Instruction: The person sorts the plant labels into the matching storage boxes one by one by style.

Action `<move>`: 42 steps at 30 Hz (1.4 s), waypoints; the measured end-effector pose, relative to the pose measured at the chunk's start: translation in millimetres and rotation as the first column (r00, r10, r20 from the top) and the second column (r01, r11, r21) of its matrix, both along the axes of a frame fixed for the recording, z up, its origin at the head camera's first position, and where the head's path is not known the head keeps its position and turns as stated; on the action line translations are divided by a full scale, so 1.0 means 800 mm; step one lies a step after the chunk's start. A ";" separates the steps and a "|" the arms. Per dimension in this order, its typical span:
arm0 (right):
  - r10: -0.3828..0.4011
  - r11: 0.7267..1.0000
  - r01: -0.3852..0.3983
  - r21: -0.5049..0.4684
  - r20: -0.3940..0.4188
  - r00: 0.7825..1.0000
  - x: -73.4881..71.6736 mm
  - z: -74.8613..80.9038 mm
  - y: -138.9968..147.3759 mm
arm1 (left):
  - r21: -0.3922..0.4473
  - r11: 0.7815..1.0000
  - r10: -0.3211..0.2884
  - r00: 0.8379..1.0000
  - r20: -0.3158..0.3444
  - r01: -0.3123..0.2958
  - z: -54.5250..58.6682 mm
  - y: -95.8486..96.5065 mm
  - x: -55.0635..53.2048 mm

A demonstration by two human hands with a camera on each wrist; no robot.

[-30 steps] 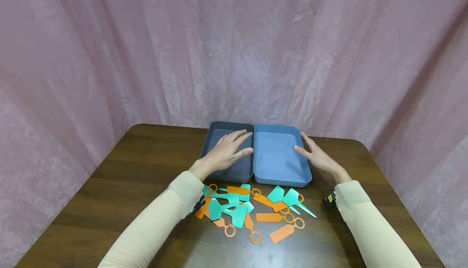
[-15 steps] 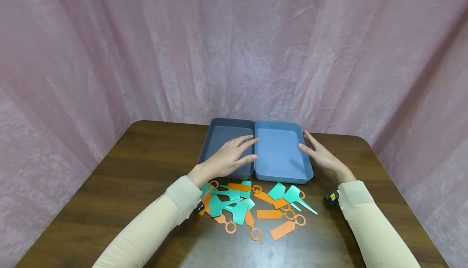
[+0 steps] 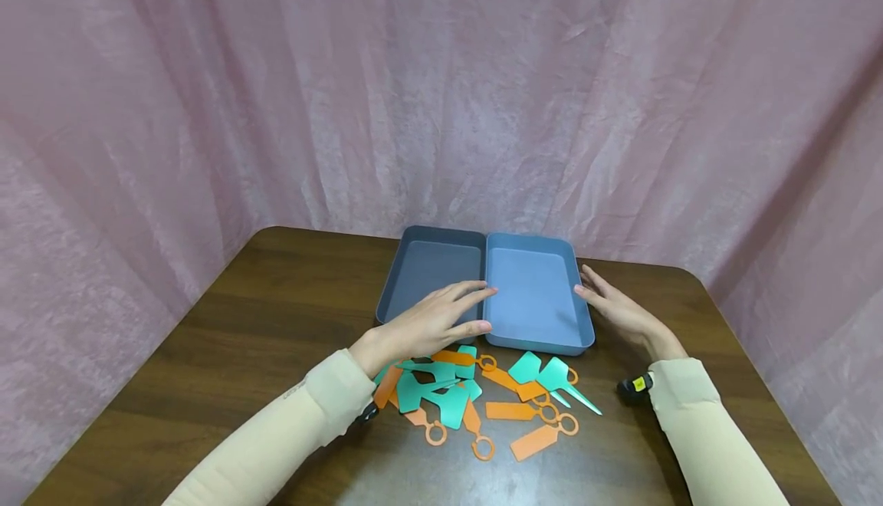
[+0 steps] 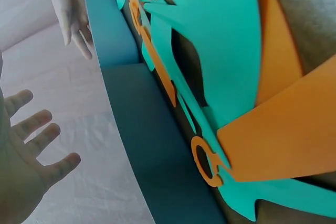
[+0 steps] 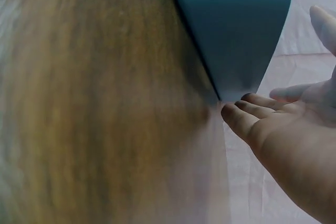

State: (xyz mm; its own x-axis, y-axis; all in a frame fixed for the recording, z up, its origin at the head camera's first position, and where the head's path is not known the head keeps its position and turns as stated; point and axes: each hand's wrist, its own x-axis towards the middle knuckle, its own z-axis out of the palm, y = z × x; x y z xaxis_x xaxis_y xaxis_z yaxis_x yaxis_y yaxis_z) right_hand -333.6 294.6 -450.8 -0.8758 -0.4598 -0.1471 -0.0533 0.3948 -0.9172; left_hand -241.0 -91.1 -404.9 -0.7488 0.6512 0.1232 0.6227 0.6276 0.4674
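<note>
My left hand (image 3: 428,326) hovers with fingers spread over the front edge of the dark grey tray (image 3: 438,264), holding nothing. Beyond the right side of the blue tray (image 3: 534,287) is my right hand (image 3: 624,318). Its fingers are extended, and in the right wrist view the fingertips lie close to the tray's outer wall (image 5: 236,35); whether they touch is unclear. In front of both trays lies a mixed, overlapping pile of flat plastic tags: green T-shaped plant labels (image 3: 453,408) and orange tags with ring ends (image 3: 534,442). My left forearm partly covers the pile's left end.
The two trays stand side by side on a brown wooden table (image 3: 276,314). A pink curtain (image 3: 441,107) hangs behind the table's far edge. Black wrist cameras, one seen below the right sleeve (image 3: 635,389), sit close above the tabletop.
My left hand has drawn back toward me, from over the dark tray to its front edge. The right hand has shifted slightly right and back. Trays and tags look unmoved.
</note>
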 end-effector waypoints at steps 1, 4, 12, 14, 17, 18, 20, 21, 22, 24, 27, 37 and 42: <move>0.006 1.000 -0.006 -0.010 0.011 1.000 0.001 -0.002 0.001 | 0.003 1.000 -0.003 1.000 0.008 0.002 -0.001 0.000 0.002; 0.010 1.000 -0.009 -0.025 0.042 0.999 0.006 -0.007 0.003 | 0.010 1.000 -0.008 0.999 0.033 0.007 -0.006 -0.001 0.008; 0.029 0.998 -0.025 -0.061 0.062 0.998 0.008 -0.012 0.003 | 0.015 0.999 -0.047 0.995 0.092 0.046 -0.017 -0.004 0.026; 0.028 0.996 -0.022 -0.083 0.066 0.997 0.007 -0.010 0.003 | 0.014 0.998 -0.064 0.994 0.088 0.063 -0.019 -0.004 0.028; 0.025 0.992 -0.016 -0.121 0.076 0.997 0.006 -0.009 0.006 | 0.008 0.996 -0.089 0.993 0.071 0.089 -0.021 -0.004 0.032; 0.027 0.991 -0.017 -0.129 0.079 0.997 0.006 -0.009 0.008 | 0.008 0.995 -0.097 0.993 0.066 0.097 -0.021 -0.004 0.033; 0.032 0.991 -0.020 -0.135 0.086 0.996 0.006 -0.009 0.010 | 0.010 0.994 -0.112 0.992 0.061 0.112 -0.023 -0.005 0.036; 0.034 0.991 -0.022 -0.136 0.088 0.996 0.006 -0.009 0.010 | 0.009 0.993 -0.116 0.991 0.062 0.115 -0.023 -0.005 0.037; 0.039 0.991 -0.027 -0.135 0.089 0.995 0.006 -0.010 0.011 | 0.008 0.993 -0.119 0.991 0.062 0.118 -0.023 -0.004 0.039; 0.043 0.990 -0.030 -0.139 0.090 0.995 0.006 -0.010 0.012 | 0.003 0.992 -0.124 0.990 0.062 0.124 -0.024 -0.003 0.042; 0.046 0.988 -0.032 -0.154 0.087 0.995 0.008 -0.009 0.013 | -0.018 0.992 -0.122 0.990 0.069 0.124 -0.024 -0.001 0.045; 0.055 0.979 -0.036 -0.199 0.092 0.994 0.010 -0.014 0.008 | -0.064 0.981 -0.176 0.976 0.125 0.185 -0.030 -0.015 0.058; 0.053 0.979 -0.033 -0.199 0.095 0.994 0.010 -0.016 -0.001 | -0.110 0.978 -0.159 0.974 0.161 0.178 -0.035 -0.027 0.065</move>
State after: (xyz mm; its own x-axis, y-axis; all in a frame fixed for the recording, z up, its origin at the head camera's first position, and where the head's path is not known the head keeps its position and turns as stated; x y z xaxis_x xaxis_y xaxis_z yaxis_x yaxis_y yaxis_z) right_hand -325.4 293.8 -463.3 -0.8398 -0.5257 -0.1355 0.0294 0.2052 -0.9783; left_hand -188.8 -113.0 -432.5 -0.6305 0.7728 -0.0716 0.6526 0.5779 0.4900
